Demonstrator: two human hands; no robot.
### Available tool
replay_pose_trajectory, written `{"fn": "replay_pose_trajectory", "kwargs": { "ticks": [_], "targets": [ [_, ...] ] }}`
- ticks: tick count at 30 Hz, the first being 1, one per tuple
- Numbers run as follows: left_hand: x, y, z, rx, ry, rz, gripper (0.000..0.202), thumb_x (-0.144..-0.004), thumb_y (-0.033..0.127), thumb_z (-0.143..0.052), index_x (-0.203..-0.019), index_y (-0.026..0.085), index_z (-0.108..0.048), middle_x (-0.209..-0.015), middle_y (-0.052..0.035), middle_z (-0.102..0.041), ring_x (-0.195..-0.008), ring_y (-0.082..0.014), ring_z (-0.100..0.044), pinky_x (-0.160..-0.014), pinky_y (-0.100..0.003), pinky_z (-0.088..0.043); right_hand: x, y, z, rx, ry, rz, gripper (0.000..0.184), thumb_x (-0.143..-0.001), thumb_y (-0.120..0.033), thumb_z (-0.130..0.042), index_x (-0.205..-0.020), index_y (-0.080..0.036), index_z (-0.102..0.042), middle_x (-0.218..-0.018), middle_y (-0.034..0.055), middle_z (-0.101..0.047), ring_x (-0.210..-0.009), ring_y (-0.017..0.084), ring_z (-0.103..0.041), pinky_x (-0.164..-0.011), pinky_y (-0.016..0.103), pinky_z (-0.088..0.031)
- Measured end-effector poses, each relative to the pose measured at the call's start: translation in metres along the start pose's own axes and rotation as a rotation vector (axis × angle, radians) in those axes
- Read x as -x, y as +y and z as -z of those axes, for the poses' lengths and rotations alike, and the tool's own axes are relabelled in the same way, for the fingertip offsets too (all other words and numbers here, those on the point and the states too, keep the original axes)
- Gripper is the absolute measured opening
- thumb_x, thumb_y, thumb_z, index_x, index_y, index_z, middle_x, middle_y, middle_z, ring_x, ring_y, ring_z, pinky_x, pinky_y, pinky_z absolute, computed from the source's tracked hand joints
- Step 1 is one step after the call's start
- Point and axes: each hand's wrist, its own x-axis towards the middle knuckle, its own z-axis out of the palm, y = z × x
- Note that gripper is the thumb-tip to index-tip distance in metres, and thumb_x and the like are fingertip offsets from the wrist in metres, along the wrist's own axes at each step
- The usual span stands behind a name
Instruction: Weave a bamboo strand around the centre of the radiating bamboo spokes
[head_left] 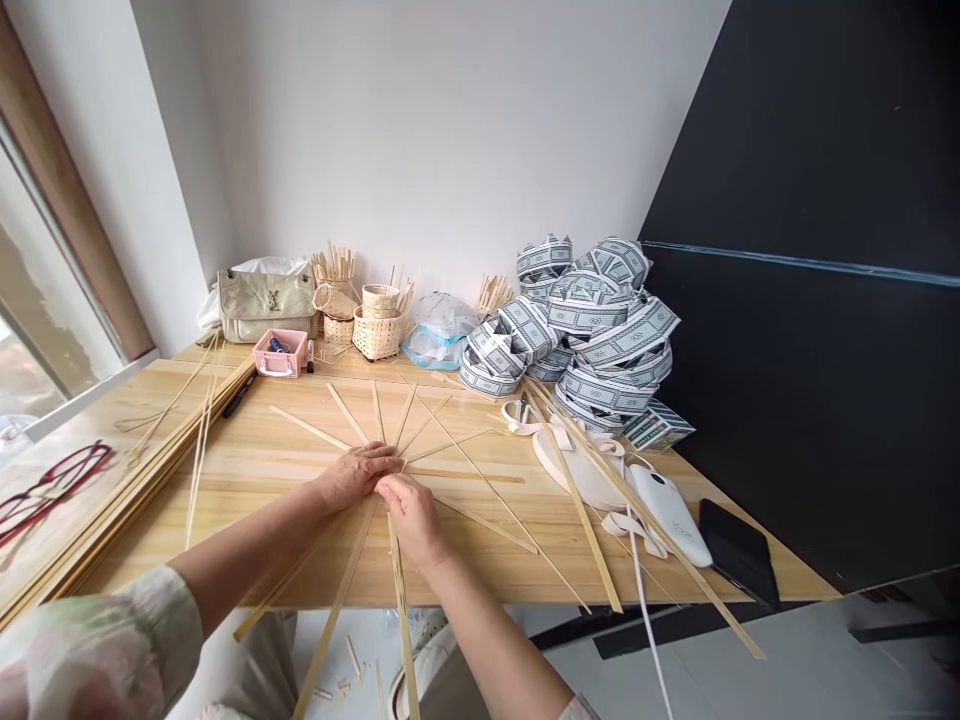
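Flat bamboo strips (480, 520) fan out like spokes over the wooden table, crossing at one centre under my hands. My left hand (360, 474) presses down over that crossing, its fingers bent together on the strips. Right beside it, my right hand (409, 508) has its fingers closed at the near side of the crossing, pinching the strips there. One thin strip (499, 495) runs slantwise past my right hand toward the table's front edge. Several spokes stick out over the front edge toward my lap. The crossing itself is mostly hidden by my fingers.
A bundle of long strips (142, 470) lies at the left near red glasses (56, 490). Behind are a handbag (270, 305), pink box (280, 354), small woven baskets (377, 334) and patterned ribbon rolls (592, 320). Scissors (517, 412), a white device (669, 512) and a phone (739, 550) lie right.
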Motion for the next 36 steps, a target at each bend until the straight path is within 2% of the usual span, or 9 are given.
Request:
{"fn": "replay_pose_trajectory", "kwargs": {
  "ticks": [2,4,9,14,20,31,36],
  "targets": [
    [0.002,0.001,-0.003,-0.015,0.021,0.018,0.033,-0.082,0.026,-0.045,-0.114,0.019,-0.049,-0.121,-0.0071,-0.050,-0.115,-0.0209,-0.040,-0.098,-0.035,-0.033,0.000,-0.001,-0.003,-0.081,0.030,-0.113,0.026,-0.083,-0.025,-0.034,-0.071,-0.019,-0.056,-0.059,-0.0017,-0.053,-0.054,0.009,-0.047,-0.054,0.020,-0.036],
    [0.003,0.001,-0.005,-0.025,0.017,0.038,0.036,-0.081,0.025,-0.046,-0.116,0.016,-0.047,-0.121,-0.0086,-0.049,-0.116,-0.0212,-0.040,-0.099,-0.036,-0.032,0.001,-0.001,-0.004,-0.062,0.034,-0.150,0.026,-0.082,-0.025,-0.034,-0.070,-0.019,-0.056,-0.057,-0.0027,-0.053,-0.053,0.009,-0.047,-0.053,0.019,-0.035],
    [0.002,0.003,-0.002,-0.031,-0.027,0.055,0.045,-0.076,0.021,-0.052,-0.119,0.012,-0.044,-0.123,-0.0120,-0.047,-0.117,-0.0237,-0.038,-0.099,-0.038,-0.033,0.000,-0.001,-0.006,0.128,-0.038,-0.037,0.023,-0.080,-0.017,-0.037,-0.065,-0.018,-0.056,-0.062,-0.0011,-0.057,-0.060,0.010,-0.049,-0.055,0.019,-0.031],
    [0.001,0.003,0.000,0.002,-0.083,0.064,0.049,-0.072,0.023,-0.056,-0.119,0.014,-0.045,-0.127,-0.0124,-0.043,-0.118,-0.0260,-0.035,-0.099,-0.039,-0.031,0.000,0.003,-0.011,0.265,-0.101,0.092,0.019,-0.077,-0.013,-0.041,-0.065,-0.017,-0.055,-0.063,0.0004,-0.058,-0.061,0.011,-0.049,-0.055,0.021,-0.030],
    [0.002,-0.003,-0.004,0.001,-0.130,-0.001,0.061,-0.067,0.027,-0.060,-0.124,0.014,-0.040,-0.131,-0.0139,-0.036,-0.121,-0.0278,-0.030,-0.102,-0.041,-0.024,0.002,0.005,-0.014,0.388,-0.144,0.188,0.016,-0.076,-0.014,-0.044,-0.067,-0.016,-0.056,-0.067,0.0020,-0.059,-0.065,0.013,-0.050,-0.058,0.023,-0.031],
    [-0.001,0.001,0.000,-0.053,-0.225,0.024,0.067,-0.061,0.025,-0.063,-0.123,0.015,-0.041,-0.133,-0.0143,-0.032,-0.123,-0.0281,-0.027,-0.102,-0.039,-0.023,0.002,0.008,-0.016,0.462,-0.201,0.284,0.016,-0.077,-0.019,-0.046,-0.067,-0.016,-0.058,-0.067,0.0027,-0.060,-0.066,0.013,-0.051,-0.058,0.023,-0.033],
    [0.000,0.003,0.001,0.026,-0.136,0.041,0.067,-0.060,0.019,-0.062,-0.123,0.013,-0.040,-0.131,-0.0144,-0.035,-0.121,-0.0264,-0.030,-0.101,-0.037,-0.024,0.000,0.001,-0.014,0.311,-0.187,0.224,0.015,-0.077,-0.017,-0.046,-0.069,-0.017,-0.059,-0.072,0.0023,-0.061,-0.069,0.012,-0.053,-0.061,0.021,-0.036]
  ]
}}
